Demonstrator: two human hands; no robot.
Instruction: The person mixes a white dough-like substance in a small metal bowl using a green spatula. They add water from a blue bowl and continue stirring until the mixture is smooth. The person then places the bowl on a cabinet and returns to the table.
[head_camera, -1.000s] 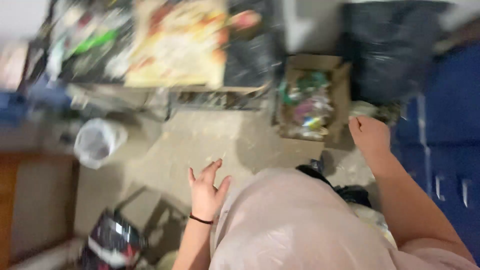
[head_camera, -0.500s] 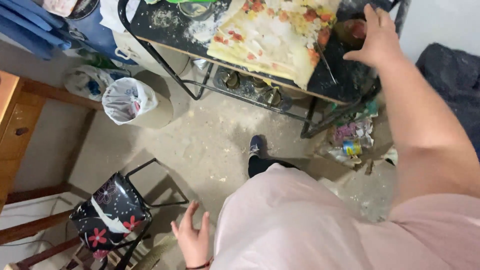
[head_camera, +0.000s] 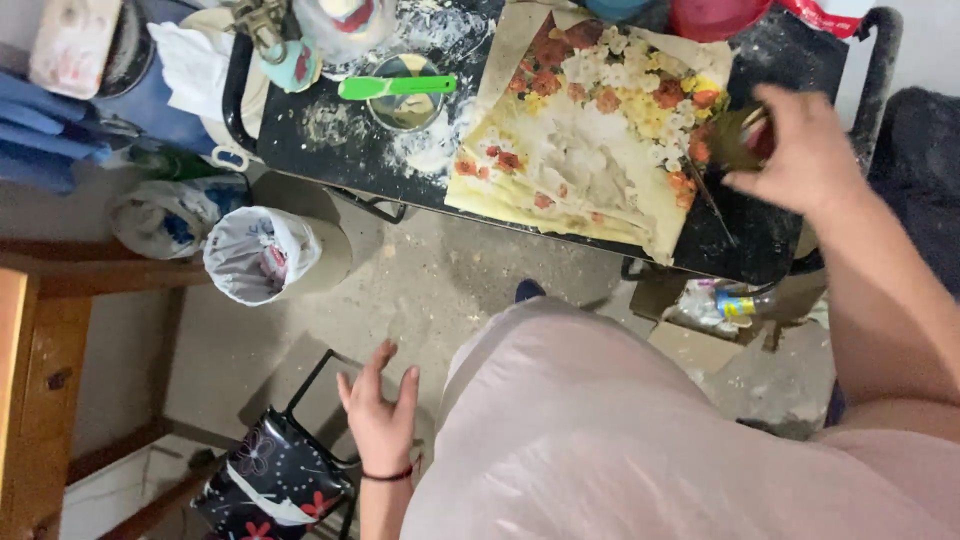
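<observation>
The right hand has come down from the far table edge onto a small dark round object (blurred, grip unclear) beside the floral cloth; left hand hangs open, empty

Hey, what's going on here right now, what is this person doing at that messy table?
A person in a pale pink garment stands at a black table dusted with white powder. Their right hand reaches over the table's right end and closes on a small dark object, too blurred to identify, beside a flowered cloth. Their left hand hangs open and empty above a flowered stool. A green spatula lies across a round tin.
</observation>
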